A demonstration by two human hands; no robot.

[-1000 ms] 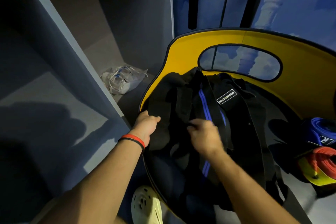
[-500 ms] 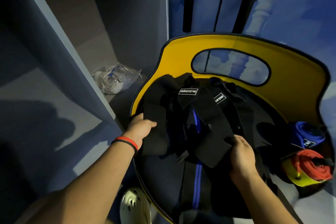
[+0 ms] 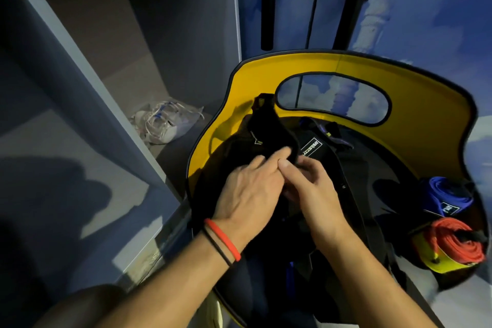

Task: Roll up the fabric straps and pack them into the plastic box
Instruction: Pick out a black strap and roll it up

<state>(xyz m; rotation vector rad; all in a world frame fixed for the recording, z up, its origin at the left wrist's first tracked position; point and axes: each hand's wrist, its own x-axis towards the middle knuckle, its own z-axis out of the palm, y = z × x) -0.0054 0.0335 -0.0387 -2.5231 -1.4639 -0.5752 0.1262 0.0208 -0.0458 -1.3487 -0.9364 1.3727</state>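
Note:
A heap of black fabric straps (image 3: 343, 168) with white labels lies in a yellow-walled container (image 3: 426, 93) with an oval cut-out. My left hand (image 3: 250, 189) and my right hand (image 3: 314, 189) meet over the middle of the heap. Both pinch the same black strap (image 3: 269, 128), which rises in a fold above my fingers. At the container's right side lie a rolled blue strap (image 3: 444, 194) and a rolled red and yellow strap (image 3: 452, 245). No plastic box is in view.
Grey shelf compartments (image 3: 80, 88) stand to the left. A clear bag holding pale items (image 3: 162, 125) rests on one shelf. A blue wall with dark vertical bars (image 3: 267, 0) is behind the container.
My left hand left the heap's left edge and moved to the middle. My right hand came up from the lower right to meet it. A black strap now stands folded between them.

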